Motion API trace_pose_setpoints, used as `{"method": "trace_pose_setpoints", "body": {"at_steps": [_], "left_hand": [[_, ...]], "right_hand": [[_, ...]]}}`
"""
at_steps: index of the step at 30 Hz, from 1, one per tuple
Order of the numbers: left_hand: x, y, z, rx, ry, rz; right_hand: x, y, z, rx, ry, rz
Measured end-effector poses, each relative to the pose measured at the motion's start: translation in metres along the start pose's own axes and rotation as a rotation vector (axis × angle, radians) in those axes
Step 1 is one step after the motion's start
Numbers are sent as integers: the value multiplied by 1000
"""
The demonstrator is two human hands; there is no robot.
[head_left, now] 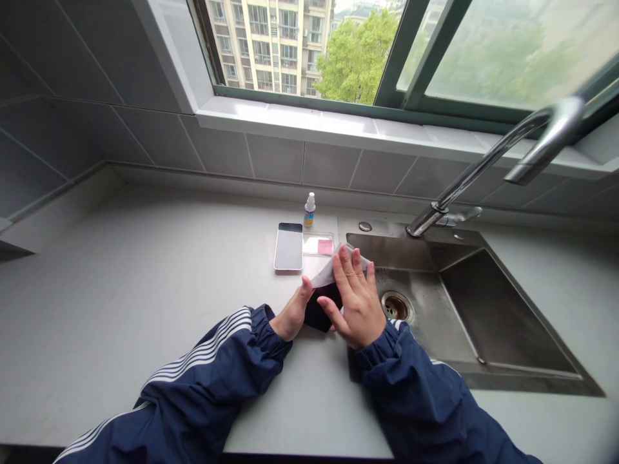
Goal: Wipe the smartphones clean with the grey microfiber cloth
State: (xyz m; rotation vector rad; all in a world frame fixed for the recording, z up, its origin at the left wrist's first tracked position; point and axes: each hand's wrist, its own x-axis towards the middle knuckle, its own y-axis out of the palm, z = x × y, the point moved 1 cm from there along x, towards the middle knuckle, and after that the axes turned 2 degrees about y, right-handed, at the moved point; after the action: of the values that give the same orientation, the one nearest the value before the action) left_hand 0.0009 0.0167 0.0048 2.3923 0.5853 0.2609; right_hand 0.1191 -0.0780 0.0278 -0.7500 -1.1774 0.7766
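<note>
Your left hand (293, 312) is wrapped around the edge of a black slab (319, 311), thumb up on top and fingers tucked out of sight, so you can't really tell how they sit. Could be a phone, but it's hard to say from here. Your right hand (355, 299) is spread wide over a white cloth (329, 269) with a zigzag edge, pressing it down, with the thumb lying across the slab. You're holding all that at the corner of a steel sink (416, 322), over the gray counter (120, 309). Just past your hands, a phone (289, 246) lies flat beside a clear plastic tray (318, 245) with a pink sticker (325, 247) in it. A small spray bottle (309, 209) stands behind the tray, and a chrome faucet (483, 161) arches over the sink.
</note>
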Motion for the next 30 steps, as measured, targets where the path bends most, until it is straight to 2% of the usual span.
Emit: {"method": "trace_pose_setpoints", "body": {"at_steps": [2,6,10,11,14,18,21,24,27,30], "left_hand": [[0,-1,-1,86,59,-12],[-1,0,-1,139,-97,24],[-1,2,-4,197,27,3],[-1,2,-4,191,21,2],[0,4,-3,150,-13,4],[1,5,-4,34,78,-54],[1,5,-5,-131,-67,-56],[3,4,-9,-241,-140,-127],[5,2,-14,-307,-88,-250],[6,1,-18,-354,-70,-326]], "right_hand": [[0,0,1,2,-41,22],[1,-2,0,8,42,-31],[1,-2,1,23,8,-17],[1,-2,1,20,3,-15],[0,-3,4,13,25,-14],[-1,-1,7,10,-34,41],[-1,1,4,-2,38,22],[-1,3,1,15,69,24],[-2,2,7,59,-48,77],[-3,-1,14,120,-149,83]]}}
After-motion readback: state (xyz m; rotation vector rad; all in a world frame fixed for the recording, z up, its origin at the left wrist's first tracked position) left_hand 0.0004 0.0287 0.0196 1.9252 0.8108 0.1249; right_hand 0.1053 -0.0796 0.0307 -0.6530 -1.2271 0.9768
